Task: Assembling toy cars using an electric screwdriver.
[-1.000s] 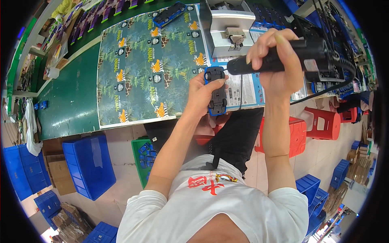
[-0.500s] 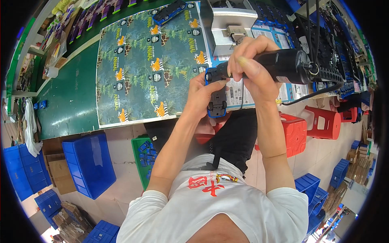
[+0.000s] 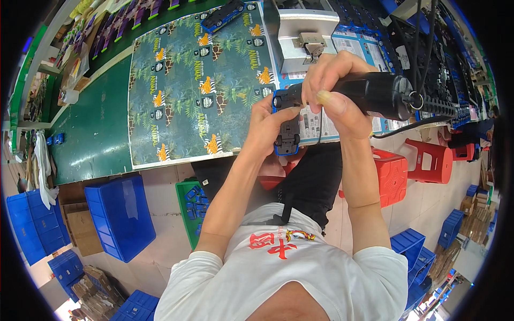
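Observation:
A blue toy car [image 3: 289, 140] lies wheels up at the table's front edge, its black underside showing. My left hand [image 3: 266, 127] is closed round its left side, the thumb across the underside. In my right hand [image 3: 342, 88] is a black electric screwdriver [image 3: 375, 95], held nearly level with its cord end to the right. The front of the screwdriver points at the far end of the car, beside my left thumb. My fingers hide its tip, so I cannot tell whether it touches a screw.
Behind my right hand stands a metal fixture [image 3: 308, 32]. A second toy car [image 3: 224, 17] lies on the printed sheet [image 3: 179, 101]. More blue car parts [image 3: 353, 18] sit at the far right. Red stools [image 3: 389, 176], a blue bin [image 3: 120, 216] and a green crate [image 3: 184, 214] stand below the table.
The rear of the screwdriver has dropped slightly nearer to me, and my right hand has turned a little with it. My left hand and the toy car stay in place.

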The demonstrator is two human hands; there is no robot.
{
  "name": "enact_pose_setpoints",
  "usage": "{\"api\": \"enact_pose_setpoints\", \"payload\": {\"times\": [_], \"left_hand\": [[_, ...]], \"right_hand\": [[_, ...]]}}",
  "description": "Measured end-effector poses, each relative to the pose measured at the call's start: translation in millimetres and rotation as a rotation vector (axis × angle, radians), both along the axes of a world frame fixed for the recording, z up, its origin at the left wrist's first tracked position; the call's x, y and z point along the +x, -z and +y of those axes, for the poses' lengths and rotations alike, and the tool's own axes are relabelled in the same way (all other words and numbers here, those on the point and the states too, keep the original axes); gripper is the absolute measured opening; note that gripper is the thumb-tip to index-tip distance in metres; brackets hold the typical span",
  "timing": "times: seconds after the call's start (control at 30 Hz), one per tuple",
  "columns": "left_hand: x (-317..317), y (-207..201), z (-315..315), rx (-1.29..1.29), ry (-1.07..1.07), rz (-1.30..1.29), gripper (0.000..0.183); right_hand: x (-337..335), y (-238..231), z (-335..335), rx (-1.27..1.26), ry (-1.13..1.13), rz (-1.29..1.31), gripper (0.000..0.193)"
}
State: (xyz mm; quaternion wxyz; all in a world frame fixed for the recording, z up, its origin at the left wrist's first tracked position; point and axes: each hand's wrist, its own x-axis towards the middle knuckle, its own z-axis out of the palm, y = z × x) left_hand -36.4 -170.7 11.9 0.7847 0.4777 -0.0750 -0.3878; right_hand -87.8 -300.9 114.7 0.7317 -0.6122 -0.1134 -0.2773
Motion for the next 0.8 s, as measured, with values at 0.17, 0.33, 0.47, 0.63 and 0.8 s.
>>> {"api": "enact_pose_setpoints", "payload": {"times": [0.17,0.33,0.47,0.63,0.8], "left_hand": [[2.2,-1.8,0.4,0.024,0.010,-0.011,0.021],[3.7,4.6,1.0,-0.003,0.033,-0.018,0.022],[3.7,0.5,0.1,0.013,0.029,0.019,0.020],[13.7,-0.5,0.2,-0.105,-0.109,0.270,0.026],[26.6,13.8,8.9,-0.256,-0.136,0.492,0.032]], "right_hand": [[0.5,4.5,-1.1,0.030,-0.003,-0.028,0.023],[0.8,2.9,-6.2,0.003,-0.015,-0.037,0.022],[2.0,-1.9,-12.8,-0.047,-0.058,-0.061,0.021],[19.2,-32.2,-52.8,0.039,-0.121,-0.379,0.013],[51.1,-35.5,-58.0,0.019,0.296,-0.240,0.013]]}}
